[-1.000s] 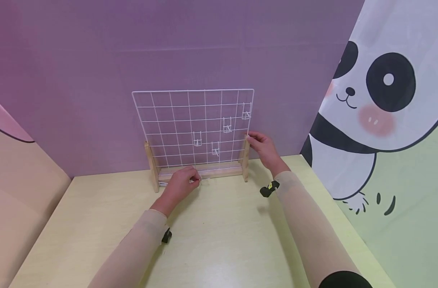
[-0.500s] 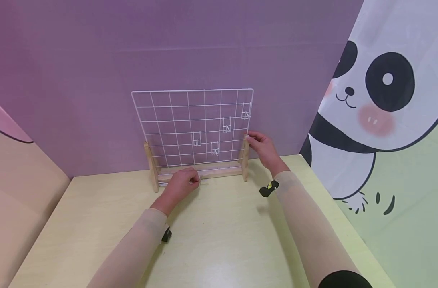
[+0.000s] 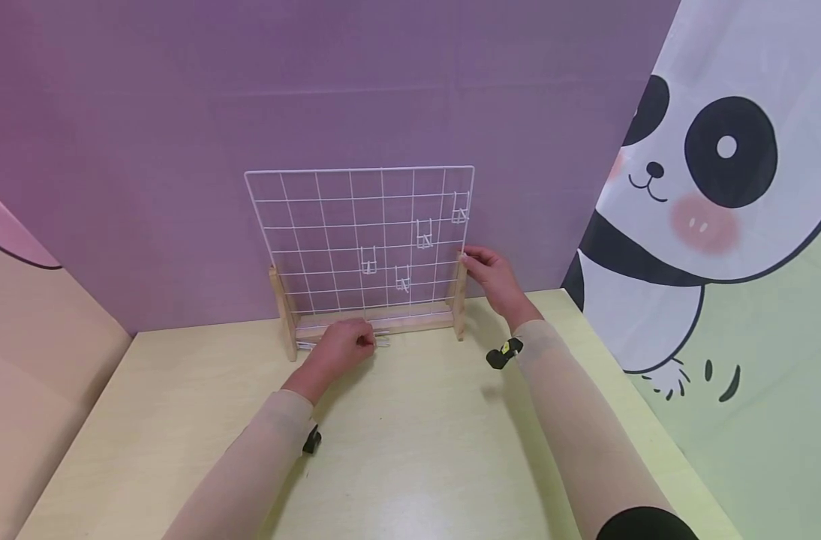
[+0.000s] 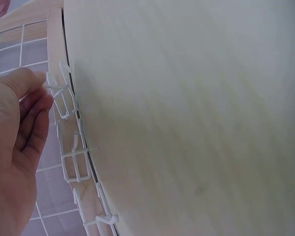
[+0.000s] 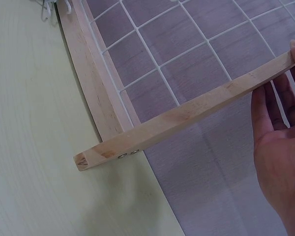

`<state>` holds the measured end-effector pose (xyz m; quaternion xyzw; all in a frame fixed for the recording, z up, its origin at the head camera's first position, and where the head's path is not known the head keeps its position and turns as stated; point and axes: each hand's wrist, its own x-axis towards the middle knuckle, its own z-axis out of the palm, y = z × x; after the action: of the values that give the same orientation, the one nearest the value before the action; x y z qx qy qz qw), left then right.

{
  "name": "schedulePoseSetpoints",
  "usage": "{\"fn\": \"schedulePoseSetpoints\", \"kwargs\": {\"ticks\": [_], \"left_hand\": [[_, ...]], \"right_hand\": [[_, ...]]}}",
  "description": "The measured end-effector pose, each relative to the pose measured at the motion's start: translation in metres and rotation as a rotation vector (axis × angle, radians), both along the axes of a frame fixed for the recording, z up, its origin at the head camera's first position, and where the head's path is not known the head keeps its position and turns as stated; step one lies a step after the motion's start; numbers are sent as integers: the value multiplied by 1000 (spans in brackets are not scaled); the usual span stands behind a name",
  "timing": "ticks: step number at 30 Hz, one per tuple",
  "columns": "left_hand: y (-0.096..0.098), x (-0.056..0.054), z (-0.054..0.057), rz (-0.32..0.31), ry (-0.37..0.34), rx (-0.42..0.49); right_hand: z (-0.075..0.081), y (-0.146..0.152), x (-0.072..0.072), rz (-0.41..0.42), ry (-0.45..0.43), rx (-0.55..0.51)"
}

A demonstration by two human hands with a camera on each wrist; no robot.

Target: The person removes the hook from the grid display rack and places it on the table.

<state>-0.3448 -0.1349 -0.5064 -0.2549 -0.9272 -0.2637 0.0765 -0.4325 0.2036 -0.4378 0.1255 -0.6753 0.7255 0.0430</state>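
Note:
A white wire grid panel stands upright in a wooden stand. My left hand is low in front of the panel's base. Its thumb and forefinger pinch a white wire hook beside the stand's bottom rail. Two more wire hooks, one and another, lie along that rail in the left wrist view. On the other side, my right hand grips the top of the right wooden post. Several hooks hang on the grid, among them an upper right one.
The stand is near the back edge of a pale wooden table, with a purple backdrop behind. A panda-printed cloth hangs along the right side. The stand's left post is beyond my left hand.
My left hand has lowered slightly, and more of the wire hook shows past its fingertips. My right hand stays on the post.

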Motion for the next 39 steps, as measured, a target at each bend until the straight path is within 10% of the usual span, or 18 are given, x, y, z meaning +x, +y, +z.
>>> {"fn": "schedulePoseSetpoints", "kwargs": {"ticks": [39], "left_hand": [[-6, -1, -3, -47, -130, -41]], "right_hand": [[1, 1, 1, 10, -6, 20]]}}
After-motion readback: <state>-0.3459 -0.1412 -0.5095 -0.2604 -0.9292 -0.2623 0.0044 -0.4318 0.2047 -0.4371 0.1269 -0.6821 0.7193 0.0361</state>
